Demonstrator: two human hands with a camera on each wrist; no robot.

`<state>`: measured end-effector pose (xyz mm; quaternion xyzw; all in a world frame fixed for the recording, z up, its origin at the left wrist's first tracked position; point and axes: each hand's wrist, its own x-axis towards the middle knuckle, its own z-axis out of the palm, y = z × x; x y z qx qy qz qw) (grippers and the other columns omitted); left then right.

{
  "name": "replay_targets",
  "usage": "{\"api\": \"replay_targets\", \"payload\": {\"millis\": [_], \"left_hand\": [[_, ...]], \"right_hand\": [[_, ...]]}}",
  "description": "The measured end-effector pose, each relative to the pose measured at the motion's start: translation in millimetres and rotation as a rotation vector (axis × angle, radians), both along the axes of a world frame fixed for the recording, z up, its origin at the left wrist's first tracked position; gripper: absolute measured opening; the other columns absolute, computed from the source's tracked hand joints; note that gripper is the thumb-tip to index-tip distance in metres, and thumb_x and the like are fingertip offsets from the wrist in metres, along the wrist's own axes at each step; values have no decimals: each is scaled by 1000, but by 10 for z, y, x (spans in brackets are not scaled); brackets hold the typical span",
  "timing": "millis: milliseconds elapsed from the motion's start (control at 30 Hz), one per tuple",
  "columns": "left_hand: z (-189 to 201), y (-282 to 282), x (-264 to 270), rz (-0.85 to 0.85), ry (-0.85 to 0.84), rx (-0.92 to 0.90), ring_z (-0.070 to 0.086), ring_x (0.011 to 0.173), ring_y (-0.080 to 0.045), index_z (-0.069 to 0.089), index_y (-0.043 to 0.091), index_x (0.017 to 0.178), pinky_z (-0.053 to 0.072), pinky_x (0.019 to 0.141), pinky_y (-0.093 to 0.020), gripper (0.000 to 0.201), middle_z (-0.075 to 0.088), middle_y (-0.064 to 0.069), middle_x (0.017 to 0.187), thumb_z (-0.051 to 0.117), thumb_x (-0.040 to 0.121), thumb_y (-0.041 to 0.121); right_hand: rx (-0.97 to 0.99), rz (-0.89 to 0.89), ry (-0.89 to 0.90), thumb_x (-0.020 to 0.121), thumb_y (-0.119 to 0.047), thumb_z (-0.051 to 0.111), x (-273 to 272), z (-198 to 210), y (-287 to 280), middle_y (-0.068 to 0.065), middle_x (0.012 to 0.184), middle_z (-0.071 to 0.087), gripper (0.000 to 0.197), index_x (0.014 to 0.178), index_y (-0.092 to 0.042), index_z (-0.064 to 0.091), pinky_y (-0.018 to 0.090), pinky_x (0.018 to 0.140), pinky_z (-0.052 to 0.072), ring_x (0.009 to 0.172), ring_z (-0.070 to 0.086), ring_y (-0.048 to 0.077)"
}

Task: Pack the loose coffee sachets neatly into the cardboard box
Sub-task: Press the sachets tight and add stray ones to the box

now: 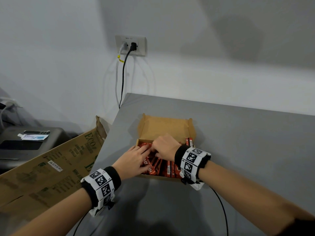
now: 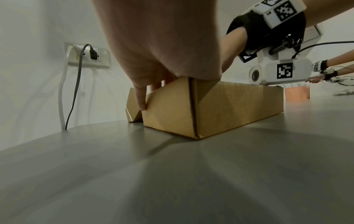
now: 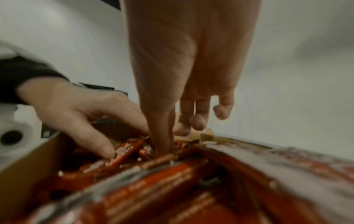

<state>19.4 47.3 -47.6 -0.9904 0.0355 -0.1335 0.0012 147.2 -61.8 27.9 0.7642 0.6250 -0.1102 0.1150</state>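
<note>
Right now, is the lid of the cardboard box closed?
No, the lid of the cardboard box stands open, and both hands reach among the red sachets inside.

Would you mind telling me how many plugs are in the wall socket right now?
2. A grey plug sits in the left outlet of the wall socket, and a black plug in the right one; both cables drop behind the table.
</note>
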Motion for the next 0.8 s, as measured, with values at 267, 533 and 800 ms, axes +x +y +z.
{"api": "replay_targets", "payload": {"millis": [267,533,800], "left_hand": [[-6,-5,4,3,-3,5,65,86,-8,68,17,110,52,83,-24,56,67,1,109,36,83,55],[-3,-19,-13,9,16,15,66,88,-8,72,20,102,52,84,-24,57,68,-2,111,30,88,55],[-45,-24,-29,26,60,-12,67,91,-13,71,15,104,53,84,-29,79,67,-5,114,6,94,59]], "right_hand": [[-89,31,-84,90,-10,53,-97,23,44,6,106,61,5,91,-14,56,43,90,33,102,55,25],[6,64,57,89,-6,54,-18,121,-27,7,103,63,12,90,-10,66,35,82,45,96,59,24],[352,-211,74,94,-8,49,321,287,-399,1,90,66,19,89,-11,68,26,80,52,85,62,14]]}}
